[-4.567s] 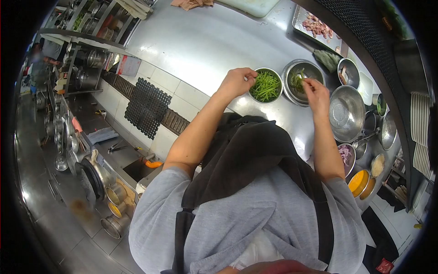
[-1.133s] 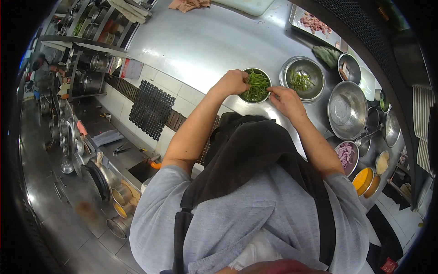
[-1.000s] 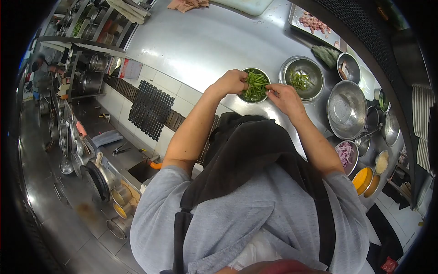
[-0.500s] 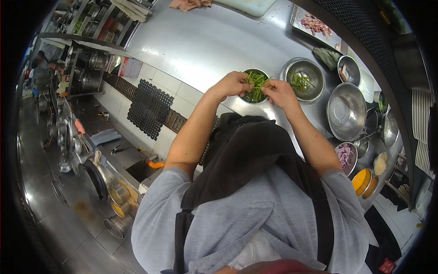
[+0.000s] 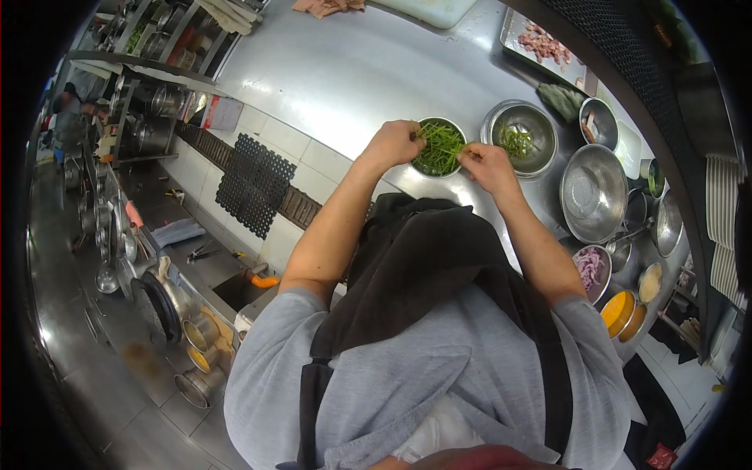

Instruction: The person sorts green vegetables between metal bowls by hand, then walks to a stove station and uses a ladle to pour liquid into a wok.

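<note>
Cut green stems (image 5: 440, 147) fill a small round metal bowl (image 5: 439, 175) on the steel counter. At the bowl's left rim is my left hand (image 5: 395, 146), its fingers curled closed at the ends of some stems. My right hand (image 5: 489, 164) pinches at stems along the right rim, thumb and finger together. The fingertips of both hands are partly hidden among the greens. Just right of my right hand stands a wider metal bowl (image 5: 546, 160) holding a smaller heap of green pieces (image 5: 515, 141).
A large metal bowl (image 5: 593, 192), a bowl of sliced red onion (image 5: 589, 268) and a container of orange liquid (image 5: 618, 312) stand to the right. A tray of chopped meat (image 5: 544, 43) lies at the upper right. A white cutting board (image 5: 429, 8) is at the back.
My hands have moved apart, from above the middle of the small bowl to its two sides. The stems held up between them now lie spread in the bowl.
</note>
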Demonstrator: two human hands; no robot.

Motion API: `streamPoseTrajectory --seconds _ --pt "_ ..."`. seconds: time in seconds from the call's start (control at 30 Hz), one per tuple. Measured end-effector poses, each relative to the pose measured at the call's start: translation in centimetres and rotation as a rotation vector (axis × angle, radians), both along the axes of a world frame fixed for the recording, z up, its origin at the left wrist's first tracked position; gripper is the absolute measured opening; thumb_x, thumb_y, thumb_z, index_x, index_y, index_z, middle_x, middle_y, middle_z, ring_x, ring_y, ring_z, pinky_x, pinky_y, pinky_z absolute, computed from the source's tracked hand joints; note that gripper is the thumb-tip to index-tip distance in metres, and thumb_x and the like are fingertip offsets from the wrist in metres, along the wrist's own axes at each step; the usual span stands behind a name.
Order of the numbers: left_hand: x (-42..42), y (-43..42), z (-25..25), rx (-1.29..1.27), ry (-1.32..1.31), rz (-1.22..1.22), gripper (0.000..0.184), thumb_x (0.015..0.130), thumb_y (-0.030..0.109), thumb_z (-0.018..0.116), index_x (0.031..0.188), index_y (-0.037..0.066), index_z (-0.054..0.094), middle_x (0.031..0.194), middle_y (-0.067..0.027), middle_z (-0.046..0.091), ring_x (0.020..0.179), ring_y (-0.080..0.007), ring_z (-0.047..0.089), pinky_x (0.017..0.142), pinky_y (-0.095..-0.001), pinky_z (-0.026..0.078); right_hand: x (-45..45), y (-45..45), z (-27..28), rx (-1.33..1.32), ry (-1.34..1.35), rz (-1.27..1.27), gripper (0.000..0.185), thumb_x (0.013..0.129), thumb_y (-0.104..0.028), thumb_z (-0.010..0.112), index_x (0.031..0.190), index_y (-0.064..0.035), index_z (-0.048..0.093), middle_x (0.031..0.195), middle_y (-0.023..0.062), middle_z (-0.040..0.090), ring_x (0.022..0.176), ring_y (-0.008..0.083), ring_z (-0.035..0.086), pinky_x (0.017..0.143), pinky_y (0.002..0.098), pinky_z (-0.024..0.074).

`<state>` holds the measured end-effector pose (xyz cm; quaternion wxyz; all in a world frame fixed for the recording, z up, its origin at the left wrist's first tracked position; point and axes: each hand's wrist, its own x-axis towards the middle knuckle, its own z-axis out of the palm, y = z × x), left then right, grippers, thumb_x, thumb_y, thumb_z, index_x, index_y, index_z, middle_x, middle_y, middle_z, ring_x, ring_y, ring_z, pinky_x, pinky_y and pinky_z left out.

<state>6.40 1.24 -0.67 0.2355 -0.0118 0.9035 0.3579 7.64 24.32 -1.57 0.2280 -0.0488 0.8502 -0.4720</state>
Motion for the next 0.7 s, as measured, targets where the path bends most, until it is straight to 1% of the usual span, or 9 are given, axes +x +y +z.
streamPoseTrajectory --seconds 0.07,0.2,0.3,0.37,0.47,0.5,0.57,0.63,0.7 --pt "0.2 0.3 0.5 -0.036 0.054 0.033 0.035 0.082 0.021 0.067 0.111 0.001 0.067 0.098 -0.0207 0.069 0.094 -0.0358 0.066 0.084 -0.0420 0.053 0.0 0.3 -0.2 0.022 0.005 -0.011 0.023 0.084 -0.022 0.066 0.093 -0.0016 0.071 0.068 0.0139 0.067 0.058 0.0215 0.064 0.060 0.0341 0.0497" --pt "0.5 0.8 -0.4 -0.027 0.133 -0.007 0.034 0.082 0.018 0.068 0.110 0.000 0.067 0.097 -0.0206 0.069 0.089 -0.0326 0.067 0.079 -0.0397 0.053 0.2 0.6 -0.7 -0.009 0.109 -0.001 0.023 0.084 -0.020 0.068 0.095 -0.0007 0.070 0.078 0.0174 0.068 0.069 0.0276 0.067 0.066 0.0362 0.0512" --pt "0.5 1.1 -0.4 -0.144 0.255 -0.074 0.033 0.081 0.016 0.067 0.110 0.000 0.067 0.094 -0.0199 0.069 0.087 -0.0334 0.067 0.079 -0.0409 0.054 0.2 0.6 -0.5 0.010 0.131 0.014 0.022 0.084 -0.019 0.069 0.095 -0.0007 0.071 0.081 0.0181 0.069 0.074 0.0298 0.068 0.069 0.0368 0.0517" --pt "0.5 1.2 0.1 -0.106 0.410 0.070 0.028 0.080 0.014 0.067 0.105 0.001 0.068 0.090 -0.0182 0.068 0.087 -0.0341 0.066 0.079 -0.0420 0.053 0.4 0.7 -0.3 0.028 0.144 0.026 0.021 0.084 -0.019 0.069 0.095 -0.0009 0.071 0.082 0.0182 0.069 0.075 0.0303 0.068 0.069 0.0370 0.0519" --pt "0.2 1.5 -0.1 0.009 0.479 0.039 0.022 0.080 0.015 0.066 0.099 0.004 0.069 0.087 -0.0169 0.068 0.085 -0.0342 0.066 0.078 -0.0429 0.053 0.6 0.4 0.2 0.034 0.170 0.032 0.020 0.084 -0.019 0.069 0.093 -0.0008 0.070 0.081 0.0171 0.068 0.074 0.0314 0.067 0.068 0.0382 0.0513" --pt "0.1 1.9 -0.2 0.007 0.480 0.041 0.022 0.080 0.015 0.066 0.099 0.004 0.069 0.087 -0.0169 0.068 0.085 -0.0342 0.066 0.078 -0.0429 0.053 0.6 0.4 0.1 0.028 0.235 0.061 0.019 0.084 -0.018 0.069 0.092 -0.0014 0.071 0.080 0.0162 0.067 0.073 0.0319 0.066 0.067 0.0396 0.0508" --pt "0.2 2.9 -0.8 -0.049 0.501 -0.112 0.019 0.080 0.015 0.065 0.097 0.005 0.069 0.088 -0.0165 0.068 0.084 -0.0349 0.066 0.077 -0.0434 0.053 0.9 0.3 0.0 0.023 0.300 0.092 0.017 0.084 -0.017 0.068 0.091 -0.0019 0.071 0.079 0.0153 0.067 0.072 0.0323 0.065 0.066 0.0409 0.0503" --pt "0.1 3.5 -2.0 -0.110 0.482 -0.145 0.019 0.080 0.015 0.065 0.095 0.005 0.069 0.086 -0.0162 0.068 0.082 -0.0349 0.066 0.076 -0.0435 0.053 1.1 0.3 -0.4 0.061 0.537 0.229 0.015 0.083 -0.016 0.067 0.092 -0.0048 0.072 0.081 0.0126 0.065 0.072 0.0326 0.064 0.065 0.0427 0.0505" --pt "-0.3 3.7 -2.8 -0.169 0.463 -0.186 0.018 0.080 0.016 0.065 0.093 0.005 0.070 0.084 -0.0160 0.068 0.080 -0.0349 0.066 0.075 -0.0437 0.053 1.4 0.1 -0.6 0.105 0.564 0.248 0.016 0.083 -0.015 0.067 0.094 -0.0049 0.072 0.081 0.0131 0.065 0.073 0.0329 0.064 0.066 0.0423 0.0502"
